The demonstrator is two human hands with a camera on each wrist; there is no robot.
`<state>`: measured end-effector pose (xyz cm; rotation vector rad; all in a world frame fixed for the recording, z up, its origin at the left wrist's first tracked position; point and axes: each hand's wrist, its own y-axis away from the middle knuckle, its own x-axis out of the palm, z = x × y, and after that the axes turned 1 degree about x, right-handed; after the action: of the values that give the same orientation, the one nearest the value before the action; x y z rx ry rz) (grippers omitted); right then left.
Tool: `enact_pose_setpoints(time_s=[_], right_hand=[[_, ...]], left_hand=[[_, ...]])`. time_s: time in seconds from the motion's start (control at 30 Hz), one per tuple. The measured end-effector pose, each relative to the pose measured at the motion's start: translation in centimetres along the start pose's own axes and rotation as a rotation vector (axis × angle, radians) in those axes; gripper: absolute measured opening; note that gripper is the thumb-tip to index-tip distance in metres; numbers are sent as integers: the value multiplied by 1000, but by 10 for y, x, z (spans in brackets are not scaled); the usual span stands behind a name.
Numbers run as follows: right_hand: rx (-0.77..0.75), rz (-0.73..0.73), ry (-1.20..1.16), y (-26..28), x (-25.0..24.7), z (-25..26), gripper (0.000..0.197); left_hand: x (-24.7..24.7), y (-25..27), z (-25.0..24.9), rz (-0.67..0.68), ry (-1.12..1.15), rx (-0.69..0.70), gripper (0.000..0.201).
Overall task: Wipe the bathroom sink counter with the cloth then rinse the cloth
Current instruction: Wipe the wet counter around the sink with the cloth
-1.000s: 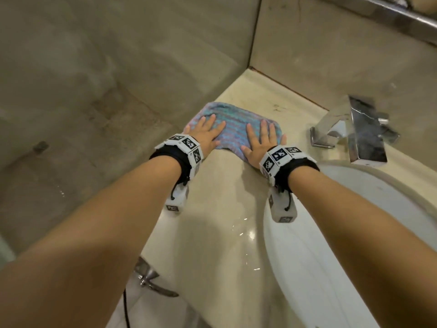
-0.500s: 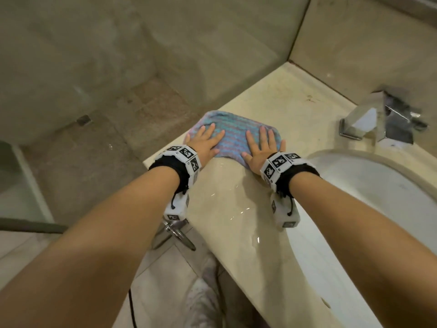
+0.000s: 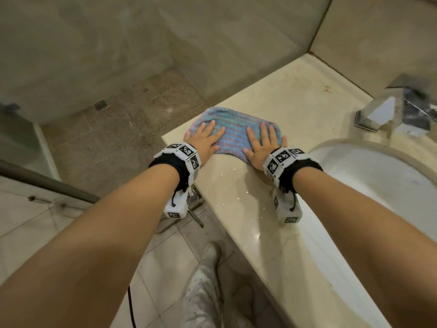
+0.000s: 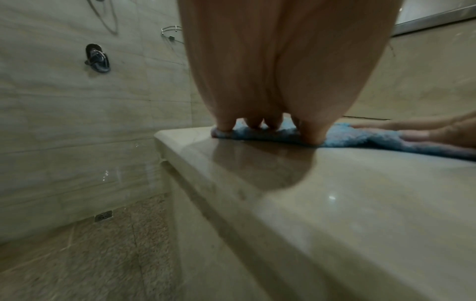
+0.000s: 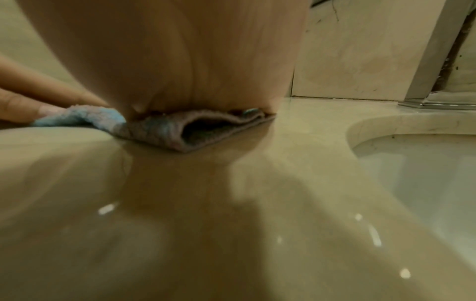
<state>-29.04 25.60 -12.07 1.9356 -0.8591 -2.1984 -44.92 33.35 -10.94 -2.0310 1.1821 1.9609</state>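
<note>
On the beige stone counter [image 3: 279,233], near its left end, the blue-and-purple cloth [image 3: 233,127] is lying folded and flat; the left hand [image 3: 205,140] is pressing down on the cloth's left part with fingers straight and spread, gripping nothing; the right hand [image 3: 263,145] is pressing on the right part the same way, palm flat, fingers extended, nothing pinched; the right wrist view is showing a folded edge of the cloth gaping slightly under the palm; the left wrist view is showing fingertips [image 4: 224,124] bearing on the cloth right at the counter's left edge; water droplets are glinting on the counter nearer the person; the white sink basin [image 3: 369,185] is sitting to the right of the hands; the chrome faucet [image 3: 397,110] is standing behind the basin, well apart from the cloth.
</note>
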Motion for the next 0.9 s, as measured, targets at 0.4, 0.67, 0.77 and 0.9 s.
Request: enact_pose_setpoints(time_s=[0.4,0.67,0.77,0.9], right_hand=[[-69,-148,-115,33,-23,1,61],[-39,-145,-136,34,-10,4,60],[-70,-80,-82,29,-11,5,64],[-148,-11,-69,20,-16,5,67]], left_hand=[[-11,7,2,-259,23,77,44],[-14,3,0,-61,-54,14,56],[-13,8,4,-47,-41,-16,58],[-14,18,11,-45,-14,-54,59]])
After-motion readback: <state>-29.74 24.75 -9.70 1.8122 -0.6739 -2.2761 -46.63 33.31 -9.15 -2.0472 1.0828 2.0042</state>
